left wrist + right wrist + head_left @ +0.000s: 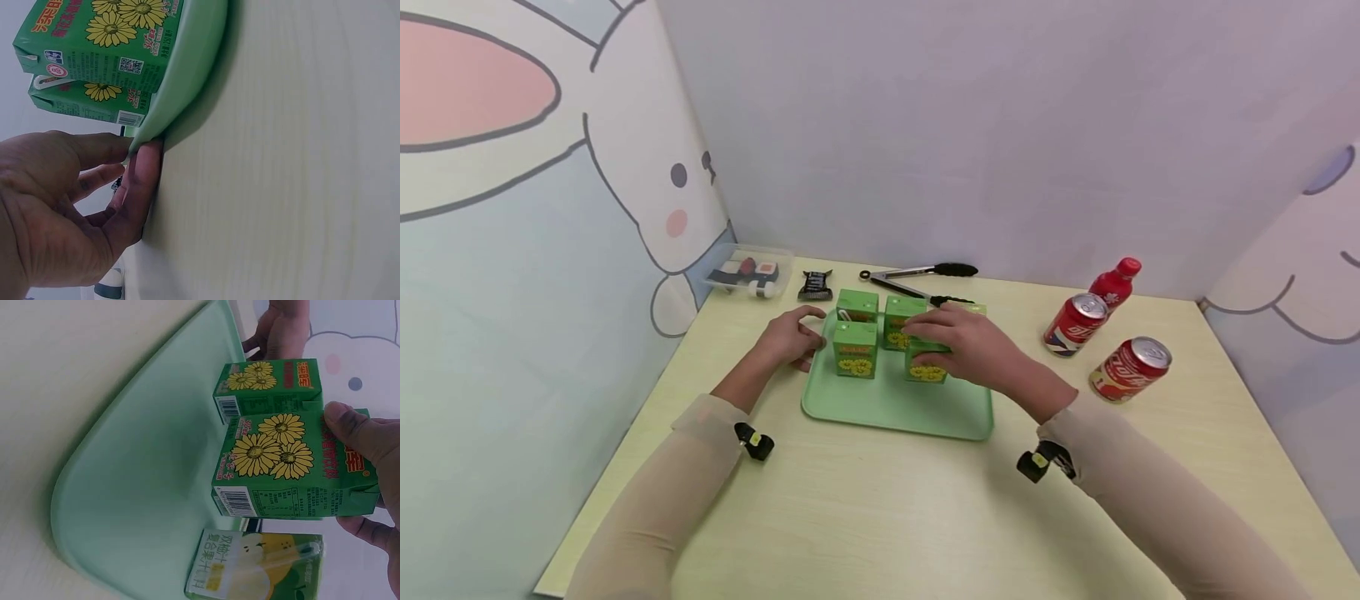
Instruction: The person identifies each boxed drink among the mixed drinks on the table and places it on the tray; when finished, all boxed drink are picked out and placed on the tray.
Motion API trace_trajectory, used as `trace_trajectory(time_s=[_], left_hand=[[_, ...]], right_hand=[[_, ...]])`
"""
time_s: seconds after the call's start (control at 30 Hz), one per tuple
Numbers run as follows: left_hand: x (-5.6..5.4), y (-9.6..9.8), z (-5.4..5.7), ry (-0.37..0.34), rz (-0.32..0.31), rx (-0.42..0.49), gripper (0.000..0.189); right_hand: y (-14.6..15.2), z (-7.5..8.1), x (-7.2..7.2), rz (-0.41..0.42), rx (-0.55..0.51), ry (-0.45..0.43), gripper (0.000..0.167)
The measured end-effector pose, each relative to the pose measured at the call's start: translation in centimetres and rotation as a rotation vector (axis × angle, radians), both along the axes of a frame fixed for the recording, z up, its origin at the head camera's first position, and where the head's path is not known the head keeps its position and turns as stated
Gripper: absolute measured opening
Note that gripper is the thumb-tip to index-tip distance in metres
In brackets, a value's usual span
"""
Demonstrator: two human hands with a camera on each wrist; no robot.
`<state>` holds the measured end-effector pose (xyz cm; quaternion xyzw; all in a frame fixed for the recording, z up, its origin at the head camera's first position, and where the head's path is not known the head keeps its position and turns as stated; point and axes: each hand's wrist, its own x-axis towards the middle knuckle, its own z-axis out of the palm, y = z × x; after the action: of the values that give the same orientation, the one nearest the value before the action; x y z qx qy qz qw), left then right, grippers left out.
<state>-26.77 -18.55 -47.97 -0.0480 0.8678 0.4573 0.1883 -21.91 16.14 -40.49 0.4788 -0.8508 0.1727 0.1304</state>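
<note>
A light green tray (880, 408) lies on the table with several juice cartons on it. My left hand (790, 337) pinches the tray's left rim, thumb above and fingers against its underside, as the left wrist view shows. With my right hand (973, 342) I grip a green carton with yellow flowers (269, 456) near its top, at the tray's right half. Similar green cartons stand front left (855, 354), back left (859, 302) and at the back middle (904, 311). A paler carton with fruit pictures (256, 565) is at the back right, partly hidden by my right hand in the head view.
Black-handled tongs (910, 271) lie behind the tray, and a dark wrapped snack (816, 285) beside them. A clear box (748, 271) of small items sits back left. To the right stand two red cans (1077, 323) and a red bottle (1114, 285). Walls border the table.
</note>
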Motion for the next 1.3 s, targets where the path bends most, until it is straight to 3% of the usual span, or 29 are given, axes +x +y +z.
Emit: trace_trajectory(time_s=[0.37,0.97,1.3], left_hand=[[0.0,-0.2,-0.1,-0.005,0.0,0.006,0.058],[0.0,0.0,0.0,-0.004,0.001,0.0,0.058],[0.1,-0.1,-0.1,0.004,0.002,-0.002,0.058]], right_hand=[[-2.1,-1.8,-0.9,-0.037,0.032,-0.007,0.049],[-3.0,-2.8,-0.9,-0.061,0.067,0.068,0.051],[-3.2,-3.0,-0.4,-0.109,0.065,0.041,0.051]])
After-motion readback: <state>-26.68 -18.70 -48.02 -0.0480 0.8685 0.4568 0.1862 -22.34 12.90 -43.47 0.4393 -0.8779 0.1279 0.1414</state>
